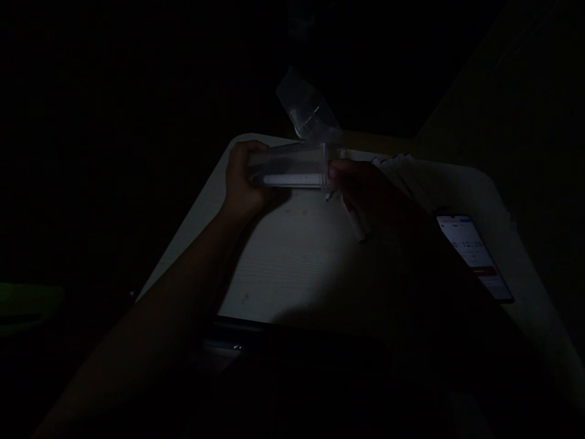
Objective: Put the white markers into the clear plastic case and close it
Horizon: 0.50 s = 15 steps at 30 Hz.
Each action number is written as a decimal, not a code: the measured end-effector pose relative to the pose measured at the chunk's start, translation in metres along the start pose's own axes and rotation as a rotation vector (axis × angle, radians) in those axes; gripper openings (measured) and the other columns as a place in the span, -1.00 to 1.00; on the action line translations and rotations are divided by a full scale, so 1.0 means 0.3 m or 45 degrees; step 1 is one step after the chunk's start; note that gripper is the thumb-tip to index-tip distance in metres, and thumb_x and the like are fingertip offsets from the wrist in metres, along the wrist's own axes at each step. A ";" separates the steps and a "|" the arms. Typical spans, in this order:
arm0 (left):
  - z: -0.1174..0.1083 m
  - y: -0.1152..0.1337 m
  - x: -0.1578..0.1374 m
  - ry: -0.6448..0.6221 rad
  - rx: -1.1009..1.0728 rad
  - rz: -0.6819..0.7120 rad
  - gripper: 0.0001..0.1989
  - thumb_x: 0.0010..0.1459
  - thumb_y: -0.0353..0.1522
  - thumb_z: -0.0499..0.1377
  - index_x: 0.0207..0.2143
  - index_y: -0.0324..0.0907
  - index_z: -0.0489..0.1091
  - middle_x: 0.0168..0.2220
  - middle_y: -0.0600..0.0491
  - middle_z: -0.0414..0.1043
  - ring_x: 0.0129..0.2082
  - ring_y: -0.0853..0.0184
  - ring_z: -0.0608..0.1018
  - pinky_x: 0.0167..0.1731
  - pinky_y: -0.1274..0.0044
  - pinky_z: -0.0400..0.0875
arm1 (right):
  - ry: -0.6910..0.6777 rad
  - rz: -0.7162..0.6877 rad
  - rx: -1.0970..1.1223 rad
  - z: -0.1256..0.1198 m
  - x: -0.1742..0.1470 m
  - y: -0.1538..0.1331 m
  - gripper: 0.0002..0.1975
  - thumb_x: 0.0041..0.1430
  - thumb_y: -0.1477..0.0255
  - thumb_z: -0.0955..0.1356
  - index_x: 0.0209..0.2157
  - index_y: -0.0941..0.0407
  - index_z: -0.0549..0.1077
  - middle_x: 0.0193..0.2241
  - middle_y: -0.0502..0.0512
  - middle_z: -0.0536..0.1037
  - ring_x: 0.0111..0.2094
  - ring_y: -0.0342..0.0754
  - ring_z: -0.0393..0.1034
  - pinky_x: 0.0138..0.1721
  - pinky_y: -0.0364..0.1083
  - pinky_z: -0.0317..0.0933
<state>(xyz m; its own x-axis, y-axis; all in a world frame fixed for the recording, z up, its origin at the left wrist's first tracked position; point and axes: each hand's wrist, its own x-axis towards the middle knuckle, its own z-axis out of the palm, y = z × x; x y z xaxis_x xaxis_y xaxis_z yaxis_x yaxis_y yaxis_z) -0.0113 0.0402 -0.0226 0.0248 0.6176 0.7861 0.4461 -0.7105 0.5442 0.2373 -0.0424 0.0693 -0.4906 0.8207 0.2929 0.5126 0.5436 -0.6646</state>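
Observation:
A clear plastic container (292, 161) lies on its side between my hands, just above the table or resting on it; the dark makes that hard to tell. My left hand (244, 174) is wrapped round its left end. My right hand (361, 183) is closed at the rimmed right end, its fingers partly in shadow. Along the lower side of the container runs a white strip, perhaps inside it. Below my right hand a pale stick-like piece (357, 225) slants down to the table. A small shiny bit (328, 196) shows beside it.
The scene is very dark. A crumpled clear plastic bag (308, 110) sits at the far edge of the pale table (283, 262). Several pale pieces (395, 161) lie behind my right hand. A lit phone (475, 256) lies on the right. A dark bar-like object (292, 338) crosses the near edge.

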 end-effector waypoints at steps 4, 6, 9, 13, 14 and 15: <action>0.007 -0.012 0.001 0.047 -0.087 -0.018 -0.11 -0.50 0.04 0.48 -0.10 -0.15 0.31 -0.19 0.03 0.42 -0.28 0.29 0.48 -0.31 0.42 0.44 | 0.108 -0.020 -0.038 0.016 0.004 0.009 -0.57 0.43 0.23 0.09 -0.11 0.23 0.42 -0.47 0.01 0.32 -0.41 -0.24 0.23 -0.27 -0.21 0.19; 0.011 -0.014 0.001 0.061 -0.066 -0.015 -0.11 -0.49 0.07 0.46 -0.11 -0.15 0.30 -0.18 0.03 0.41 -0.27 0.29 0.48 -0.30 0.42 0.44 | 0.110 0.005 -0.031 0.034 0.005 0.017 -0.54 0.43 0.25 0.08 0.04 0.25 0.38 -0.45 0.03 0.35 -0.42 -0.23 0.23 -0.26 -0.19 0.21; 0.011 -0.015 0.002 0.084 -0.036 -0.027 -0.11 -0.48 0.08 0.45 -0.11 -0.16 0.29 -0.18 0.03 0.42 -0.25 0.28 0.49 -0.28 0.41 0.45 | 0.133 0.041 -0.066 0.054 0.006 0.024 -0.55 0.43 0.31 0.07 0.13 0.27 0.32 -0.42 0.07 0.39 -0.42 -0.21 0.24 -0.25 -0.16 0.24; 0.004 -0.018 0.003 0.068 0.009 -0.030 -0.11 -0.53 -0.01 0.50 -0.12 -0.16 0.30 -0.16 0.03 0.42 -0.20 0.24 0.49 -0.22 0.38 0.45 | 0.086 0.032 -0.105 0.052 0.011 0.030 -0.58 0.43 0.35 0.07 0.06 0.27 0.37 -0.41 0.10 0.40 -0.40 -0.18 0.26 -0.22 -0.14 0.26; 0.002 -0.020 0.003 0.060 0.016 -0.028 -0.11 -0.53 -0.02 0.50 -0.12 -0.16 0.30 -0.16 0.03 0.42 -0.20 0.24 0.49 -0.21 0.37 0.45 | 0.070 0.023 -0.103 0.049 0.013 0.032 -0.59 0.43 0.36 0.07 0.03 0.27 0.39 -0.41 0.10 0.41 -0.39 -0.18 0.27 -0.20 -0.13 0.26; 0.001 -0.022 0.003 0.052 0.016 -0.025 -0.12 -0.53 -0.01 0.50 -0.12 -0.15 0.30 -0.17 0.03 0.41 -0.21 0.24 0.48 -0.22 0.36 0.45 | 0.061 0.011 -0.098 0.047 0.015 0.034 -0.61 0.43 0.37 0.08 -0.02 0.26 0.41 -0.41 0.10 0.41 -0.39 -0.18 0.28 -0.19 -0.13 0.26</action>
<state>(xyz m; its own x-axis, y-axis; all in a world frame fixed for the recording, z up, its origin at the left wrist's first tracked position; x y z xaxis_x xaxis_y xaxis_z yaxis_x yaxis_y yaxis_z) -0.0139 0.0456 -0.0256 -0.0208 0.6170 0.7867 0.4573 -0.6939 0.5563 0.2304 -0.0356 0.0542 -0.4525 0.8319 0.3211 0.5703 0.5468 -0.6130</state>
